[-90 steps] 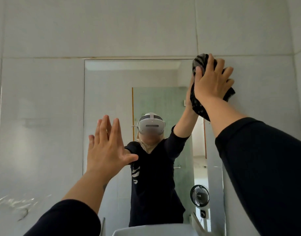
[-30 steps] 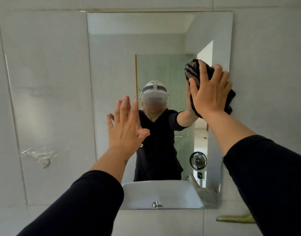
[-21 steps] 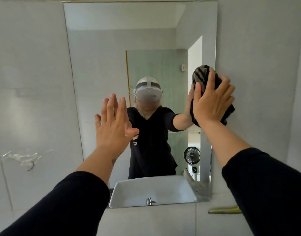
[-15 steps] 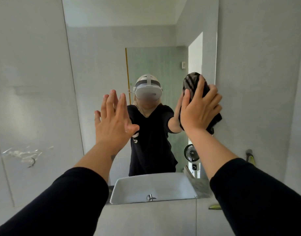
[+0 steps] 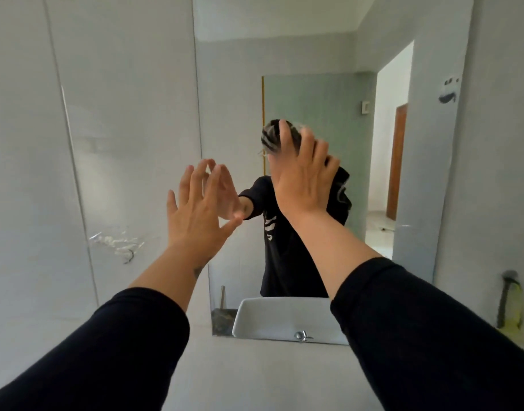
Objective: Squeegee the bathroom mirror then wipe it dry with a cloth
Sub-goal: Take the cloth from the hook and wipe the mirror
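Note:
The bathroom mirror (image 5: 323, 48) hangs on the grey tiled wall in front of me. My right hand (image 5: 302, 176) presses a dark striped cloth (image 5: 271, 136) flat against the middle of the glass, and most of the cloth is hidden under the palm. My left hand (image 5: 199, 209) is raised with fingers spread near the mirror's left edge, holding nothing. A yellow and black squeegee (image 5: 511, 304) hangs on the wall, low at the right.
The white basin (image 5: 284, 317) shows as a reflection at the bottom of the mirror. A scuffed patch (image 5: 118, 241) marks the wall tile on the left. A dark smudge (image 5: 448, 94) sits on the mirror's right side.
My right hand has slid the cloth from the mirror's upper right corner down and left to the middle. My left hand stayed raised and open.

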Demonstrator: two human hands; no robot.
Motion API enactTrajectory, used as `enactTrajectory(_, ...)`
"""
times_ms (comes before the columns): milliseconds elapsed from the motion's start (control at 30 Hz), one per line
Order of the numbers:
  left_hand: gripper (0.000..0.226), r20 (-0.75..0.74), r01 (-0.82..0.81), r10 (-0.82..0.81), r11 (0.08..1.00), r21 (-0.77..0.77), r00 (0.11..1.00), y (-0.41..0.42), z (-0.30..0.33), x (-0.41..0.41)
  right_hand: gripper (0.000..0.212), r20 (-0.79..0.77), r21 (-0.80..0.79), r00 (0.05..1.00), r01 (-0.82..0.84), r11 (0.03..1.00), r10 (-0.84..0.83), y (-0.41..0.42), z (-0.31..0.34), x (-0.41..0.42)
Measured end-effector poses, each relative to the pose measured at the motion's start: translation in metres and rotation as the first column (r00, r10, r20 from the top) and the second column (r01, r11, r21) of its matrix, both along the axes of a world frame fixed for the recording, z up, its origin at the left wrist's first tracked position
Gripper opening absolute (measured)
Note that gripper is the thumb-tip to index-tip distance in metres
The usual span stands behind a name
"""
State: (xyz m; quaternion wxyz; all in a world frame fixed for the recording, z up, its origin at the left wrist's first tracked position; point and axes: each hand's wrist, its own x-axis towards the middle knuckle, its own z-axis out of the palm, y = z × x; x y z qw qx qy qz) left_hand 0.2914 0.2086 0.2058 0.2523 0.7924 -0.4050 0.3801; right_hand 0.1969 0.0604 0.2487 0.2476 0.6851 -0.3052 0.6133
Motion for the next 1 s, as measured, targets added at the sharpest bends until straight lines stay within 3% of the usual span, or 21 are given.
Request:
enactTrajectory(300,0.102,-0.077,-0.104,0.107,0.994,0.035,0.991,0.041,-0.023,0.026,0.052,-0.278,-0.146,0.96,-0.076,0.986,0.033,0.049,-0.015,0.056)
enactTrajectory(433,0.101,-0.106,-0.12,0.125,0.991,0.055,0.986,0.047,-0.039,0.025,0.073,-0.438,-0.232,0.899,-0.131,0.964,0.017,0.044,-0.047,0.058)
enactTrajectory(533,0.101,-0.118,-0.113,0.122,0.991,0.074,0.986,0.042,-0.048,0.017,0.075,-0.442,-0.254,0.897,-0.12,0.96,-0.005,0.034,-0.069,0.047)
enactTrajectory(700,0.102,-0.126,-0.039,0.046,0.997,0.061,0.991,0.019,-0.052,-0.006,0.057,-0.426,-0.186,0.905,-0.076,0.98,-0.011,0.013,-0.076,0.013)
enactTrajectory(1000,0.101,-0.083,0.109,-0.101,0.989,0.1,0.991,-0.036,-0.06,-0.064,0.056,-0.23,-0.024,0.973,0.015,1.0,-0.02,-0.046,-0.078,-0.072)
